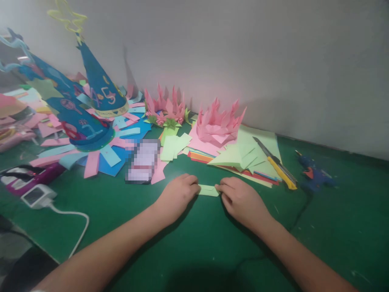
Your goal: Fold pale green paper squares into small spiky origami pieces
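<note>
Between my two hands lies a small folded strip of light green paper [208, 190], low over the green table [188, 239]. My left hand [179, 195] pinches its left end, fingers closed. At the other end, the fingertips of my right hand [240, 198] are closed on the paper's right corner. A flap or crease line runs along the strip's upper side. Just beyond the hands, a stack of coloured paper sheets [264, 142] carries a pink folded-paper crown [217, 129].
A yellow utility knife [281, 170] rests on the stack's right side, with a blue glue gun [316, 172] farther right. A phone [144, 160], blue paper cone hats [100, 81], a second pink crown [167, 105] and a white charger with cable [38, 197] stand or lie leftward.
</note>
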{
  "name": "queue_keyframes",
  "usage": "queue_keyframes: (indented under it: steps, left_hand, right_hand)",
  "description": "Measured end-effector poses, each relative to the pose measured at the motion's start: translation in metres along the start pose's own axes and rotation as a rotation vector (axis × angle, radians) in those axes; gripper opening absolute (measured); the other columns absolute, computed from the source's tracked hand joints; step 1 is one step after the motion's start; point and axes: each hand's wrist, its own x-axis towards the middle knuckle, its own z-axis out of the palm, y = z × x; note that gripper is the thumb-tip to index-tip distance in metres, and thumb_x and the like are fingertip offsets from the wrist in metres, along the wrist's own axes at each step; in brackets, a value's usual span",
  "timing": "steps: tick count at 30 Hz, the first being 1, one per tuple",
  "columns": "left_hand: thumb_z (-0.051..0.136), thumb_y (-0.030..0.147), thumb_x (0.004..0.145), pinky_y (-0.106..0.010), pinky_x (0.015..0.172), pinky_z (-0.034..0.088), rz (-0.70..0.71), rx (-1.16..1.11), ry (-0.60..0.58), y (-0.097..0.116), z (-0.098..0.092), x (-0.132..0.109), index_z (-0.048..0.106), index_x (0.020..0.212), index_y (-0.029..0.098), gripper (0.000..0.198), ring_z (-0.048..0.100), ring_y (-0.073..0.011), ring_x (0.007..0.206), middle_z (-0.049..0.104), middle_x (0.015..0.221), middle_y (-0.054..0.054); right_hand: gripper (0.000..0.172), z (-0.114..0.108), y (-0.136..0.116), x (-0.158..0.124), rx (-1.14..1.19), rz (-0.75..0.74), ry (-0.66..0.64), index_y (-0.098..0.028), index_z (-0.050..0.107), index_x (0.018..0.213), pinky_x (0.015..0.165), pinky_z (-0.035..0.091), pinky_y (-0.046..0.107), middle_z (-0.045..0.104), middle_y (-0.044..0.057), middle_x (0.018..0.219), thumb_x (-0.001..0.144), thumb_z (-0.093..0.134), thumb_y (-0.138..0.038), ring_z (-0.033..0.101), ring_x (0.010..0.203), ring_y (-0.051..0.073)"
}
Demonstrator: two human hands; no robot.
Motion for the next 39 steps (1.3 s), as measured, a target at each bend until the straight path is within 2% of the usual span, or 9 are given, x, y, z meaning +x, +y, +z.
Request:
queue_keyframes:
  steps: [4, 6, 8, 12, 18, 22, 27, 30, 39]
  left_hand:
    - [0.041, 0.022, 0.093, -0.03, 0.074, 0.044, -0.008, -0.027, 0.036, -0.001, 0.001, 0.0, 0.065, 0.086, 0.017, 0.025, 0.052, -0.0176, 0.082, 0.059, 0.087, -0.006]
    - [0.042, 0.022, 0.092, -0.03, 0.075, 0.043, -0.019, -0.037, 0.049, -0.002, 0.002, 0.0, 0.065, 0.086, 0.016, 0.025, 0.052, -0.0179, 0.082, 0.06, 0.089, -0.006]
    - [0.043, 0.022, 0.092, -0.03, 0.076, 0.043, -0.013, -0.06, 0.055, -0.003, 0.003, 0.0, 0.066, 0.086, 0.016, 0.024, 0.051, -0.0179, 0.083, 0.06, 0.09, -0.006]
    - [0.045, 0.02, 0.091, -0.03, 0.074, 0.043, 0.0, -0.1, 0.057, -0.004, 0.001, 0.001, 0.066, 0.083, 0.016, 0.023, 0.051, -0.0176, 0.081, 0.06, 0.088, -0.006]
    - [0.043, 0.019, 0.091, -0.031, 0.074, 0.042, 0.001, -0.146, 0.064, -0.002, -0.002, 0.003, 0.064, 0.082, 0.014, 0.023, 0.052, -0.0179, 0.08, 0.06, 0.084, -0.006]
    - [0.043, 0.016, 0.091, -0.03, 0.073, 0.043, -0.05, -0.202, 0.066, -0.001, -0.002, 0.002, 0.061, 0.082, 0.014, 0.02, 0.053, -0.0179, 0.081, 0.059, 0.082, -0.005]
    - [0.053, 0.012, 0.083, -0.031, 0.079, 0.044, -0.092, -0.316, 0.116, -0.004, 0.0, 0.003, 0.059, 0.08, 0.014, 0.007, 0.055, -0.0185, 0.086, 0.06, 0.088, -0.006]
    - [0.055, 0.012, 0.082, -0.032, 0.08, 0.045, -0.087, -0.371, 0.116, -0.007, 0.0, 0.004, 0.058, 0.078, 0.015, 0.006, 0.055, -0.0179, 0.086, 0.059, 0.088, -0.006]
    - [0.056, 0.015, 0.083, -0.031, 0.077, 0.045, -0.095, -0.361, 0.106, -0.008, 0.0, 0.002, 0.058, 0.083, 0.015, 0.002, 0.054, -0.0178, 0.084, 0.059, 0.086, -0.005]
  right_hand:
    - [0.025, 0.003, 0.008, -0.002, 0.168, 0.031, 0.149, -0.017, 0.067, 0.085, 0.072, 0.048, 0.034, 0.066, 0.008, 0.085, 0.082, 0.044, -0.007, 0.058, 0.08, 0.02]
    - [0.024, 0.005, 0.005, 0.0, 0.251, 0.014, 0.137, -0.018, 0.064, 0.102, 0.078, 0.048, 0.035, 0.066, 0.008, 0.096, 0.086, 0.048, -0.012, 0.058, 0.088, 0.02]
    - [0.022, 0.006, 0.001, 0.003, 0.3, -0.017, 0.047, -0.019, 0.063, 0.107, 0.08, 0.048, 0.037, 0.065, 0.009, 0.099, 0.087, 0.053, -0.019, 0.057, 0.091, 0.021]
    - [0.02, 0.008, -0.004, 0.006, 0.293, -0.036, -0.051, -0.019, 0.065, 0.104, 0.077, 0.048, 0.037, 0.064, 0.009, 0.095, 0.089, 0.053, -0.025, 0.056, 0.088, 0.02]
    - [0.021, 0.007, -0.003, 0.006, 0.278, -0.041, -0.055, -0.018, 0.066, 0.102, 0.072, 0.047, 0.035, 0.063, 0.009, 0.088, 0.09, 0.051, -0.024, 0.055, 0.082, 0.02]
    - [0.021, 0.008, -0.003, 0.006, 0.278, -0.035, -0.057, -0.018, 0.066, 0.103, 0.073, 0.047, 0.035, 0.063, 0.009, 0.089, 0.09, 0.052, -0.024, 0.055, 0.084, 0.02]
    - [0.021, 0.009, -0.003, 0.006, 0.313, -0.008, -0.027, -0.018, 0.066, 0.104, 0.075, 0.047, 0.037, 0.063, 0.009, 0.092, 0.089, 0.053, -0.024, 0.055, 0.085, 0.02]
    - [0.021, 0.009, -0.002, 0.006, 0.316, -0.003, -0.019, -0.02, 0.066, 0.104, 0.075, 0.048, 0.036, 0.062, 0.008, 0.091, 0.089, 0.053, -0.024, 0.055, 0.085, 0.02]
    - [0.021, 0.013, 0.0, 0.005, 0.321, -0.032, -0.003, -0.023, 0.068, 0.104, 0.071, 0.046, 0.034, 0.06, 0.007, 0.088, 0.089, 0.053, -0.023, 0.053, 0.081, 0.018]
